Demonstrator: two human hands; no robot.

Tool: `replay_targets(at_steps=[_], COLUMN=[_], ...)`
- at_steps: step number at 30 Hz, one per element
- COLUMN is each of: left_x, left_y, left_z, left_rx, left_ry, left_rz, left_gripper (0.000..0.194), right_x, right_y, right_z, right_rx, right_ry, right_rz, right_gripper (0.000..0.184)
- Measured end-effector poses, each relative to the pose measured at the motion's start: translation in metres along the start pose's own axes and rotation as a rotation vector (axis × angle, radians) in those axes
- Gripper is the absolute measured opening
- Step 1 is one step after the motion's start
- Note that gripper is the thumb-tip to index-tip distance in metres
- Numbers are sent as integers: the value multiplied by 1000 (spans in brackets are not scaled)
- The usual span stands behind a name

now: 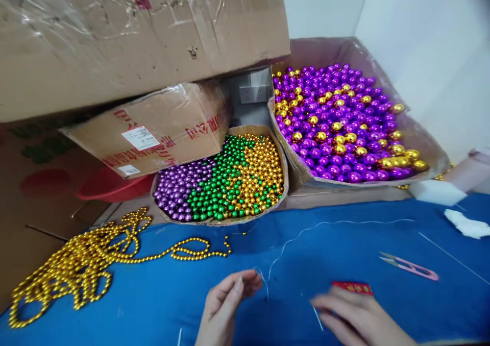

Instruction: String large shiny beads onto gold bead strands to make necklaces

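Thumb and fingers of my left hand are closed on a thin white thread. A loop of it dangles from the fingertips, and the rest runs in a wavy line across the blue cloth. My right hand, smeared by motion, is low over the cloth, partly covering a small red packet with gold print. Just below its fingertips shows a short, thin white stick-like piece. Whether the fingers hold that piece is unclear. Pink-handled thread snips lie to the right, their blades pointing left.
Gold bead strings are heaped at left. Behind stand a box of purple, green and gold beads and a bigger carton of purple and gold balls. Cardboard boxes overhang at upper left. White tissue lies far right.
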State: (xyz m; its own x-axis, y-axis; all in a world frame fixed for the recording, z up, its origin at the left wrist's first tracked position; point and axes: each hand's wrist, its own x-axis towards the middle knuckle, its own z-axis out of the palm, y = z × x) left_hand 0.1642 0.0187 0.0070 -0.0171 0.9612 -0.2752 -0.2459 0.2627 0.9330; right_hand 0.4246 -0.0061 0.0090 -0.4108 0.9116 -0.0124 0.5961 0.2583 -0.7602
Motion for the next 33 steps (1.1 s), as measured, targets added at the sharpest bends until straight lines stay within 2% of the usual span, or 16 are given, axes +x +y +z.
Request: replay_targets(at_steps=[2,4,7,9,11,15,18,22,25,29,33], left_x=[-4,-6,-2,8,25,75,110,134,134,111,72], left_y=[3,5,5,2,-1,-10,-20,-28,-27,-16,2], left_z=[5,6,3,-1,-4,1,11,21,22,15,2], left_rx=[16,39,88,145,358,1095,1256,1358,1359,1246,1075], left_ry=[-3,-2,-12,-17,-3,27,72,104,115,111,101], left_rz=[21,50,69,85,185,524,579,608,603,556,492], left_gripper=[34,31,28,30,30,29,31,23,22,20,25], right_x=[36,62,78,77,73,63,55,48,49,56,71], right_y=[-17,-30,-29,-16,0,19,16,8,6,1,2], right_z=[14,32,52,54,46,17,5,12,18,14,8], right_rx=[168,421,666,715,701,534,358,199,161,76,-40], right_ry=[3,-85,-157,-112,-52,84,126,77,110,200,79], right_rz=[-11,63,147,212,276,304,210,101,66,61,-77], right_gripper=[35,43,27,33,39,40,35,30,28,34,27])
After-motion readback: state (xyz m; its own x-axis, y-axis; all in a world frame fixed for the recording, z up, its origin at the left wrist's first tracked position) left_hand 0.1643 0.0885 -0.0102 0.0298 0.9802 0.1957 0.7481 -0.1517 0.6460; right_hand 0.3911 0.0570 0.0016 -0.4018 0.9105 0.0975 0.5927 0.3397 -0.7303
